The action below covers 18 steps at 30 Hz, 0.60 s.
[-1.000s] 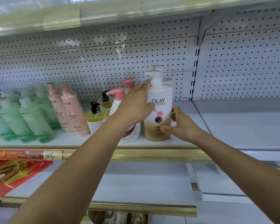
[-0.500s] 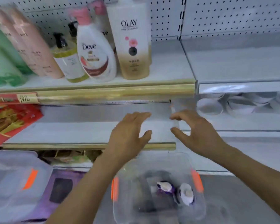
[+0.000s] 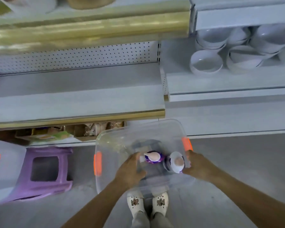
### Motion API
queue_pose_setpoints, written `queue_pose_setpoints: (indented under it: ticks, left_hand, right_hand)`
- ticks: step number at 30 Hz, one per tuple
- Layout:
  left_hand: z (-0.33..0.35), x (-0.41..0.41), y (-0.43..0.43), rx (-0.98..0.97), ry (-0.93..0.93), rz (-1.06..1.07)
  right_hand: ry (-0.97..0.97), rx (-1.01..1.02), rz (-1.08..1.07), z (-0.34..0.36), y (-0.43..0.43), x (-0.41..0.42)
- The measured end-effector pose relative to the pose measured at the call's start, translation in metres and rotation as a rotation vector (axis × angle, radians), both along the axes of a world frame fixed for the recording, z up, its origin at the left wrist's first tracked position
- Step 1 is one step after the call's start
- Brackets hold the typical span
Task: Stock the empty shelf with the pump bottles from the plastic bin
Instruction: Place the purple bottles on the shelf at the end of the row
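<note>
The clear plastic bin [image 3: 109, 145] sat on the floor below the empty shelf [image 3: 76, 99]. Two pump bottles stood side by side inside it, a purple bottle [image 3: 152, 157] and a white bottle [image 3: 176, 163]. The left grip [image 3: 130, 170] was in the bin, spread and holding nothing, its fingertips just beside the purple bottle. The right grip [image 3: 197, 167] curved against the white bottle's side; through the blur I could not tell whether it held it. A purple stool [image 3: 44, 168] stood left of the bin.
</note>
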<state>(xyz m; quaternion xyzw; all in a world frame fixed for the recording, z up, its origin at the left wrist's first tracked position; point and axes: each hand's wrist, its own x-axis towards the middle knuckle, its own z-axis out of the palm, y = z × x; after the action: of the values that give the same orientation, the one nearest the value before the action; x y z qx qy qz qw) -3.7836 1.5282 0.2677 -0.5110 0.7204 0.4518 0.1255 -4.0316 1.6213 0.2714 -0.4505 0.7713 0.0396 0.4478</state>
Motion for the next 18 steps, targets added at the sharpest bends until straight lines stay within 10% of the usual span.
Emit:
queue_pose_setpoints:
  ticks: [12,18]
  left_hand:
    - [-0.115,-0.029,-0.005,0.124,0.129,0.18]
    - [-0.129,-0.035,-0.011,0.059,0.214,0.157]
  right_hand:
    - [-0.114,-0.264,-0.283,-0.087,0.014,0.043]
    - [-0.146,-0.234,-0.04,-0.109,0.002,0.032]
